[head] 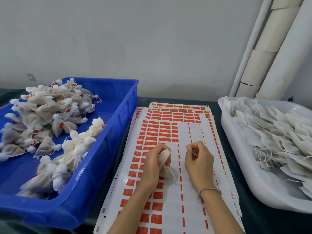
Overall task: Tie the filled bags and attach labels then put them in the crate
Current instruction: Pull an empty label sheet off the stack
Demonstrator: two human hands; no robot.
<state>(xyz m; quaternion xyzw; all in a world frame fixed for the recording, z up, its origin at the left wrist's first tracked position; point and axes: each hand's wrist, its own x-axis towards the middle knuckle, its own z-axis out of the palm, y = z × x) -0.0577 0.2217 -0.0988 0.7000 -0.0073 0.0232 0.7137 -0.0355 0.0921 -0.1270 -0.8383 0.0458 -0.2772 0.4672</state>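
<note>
At lower centre I see the filled bag [164, 158] gripped in the left hand [152, 163]. Its string [176, 150] runs taut to the right hand [198, 160], which pinches it. Both are above the label sheets [194, 132], between the blue crate [118, 129] at left and the white tray [236, 149] at right.

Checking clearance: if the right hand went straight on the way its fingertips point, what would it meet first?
Probably the bag gripped by the left hand; only the string spans the gap, though depth is unclear.

1 head-worn wide-angle view, forward and down, near the table [270, 223]
</note>
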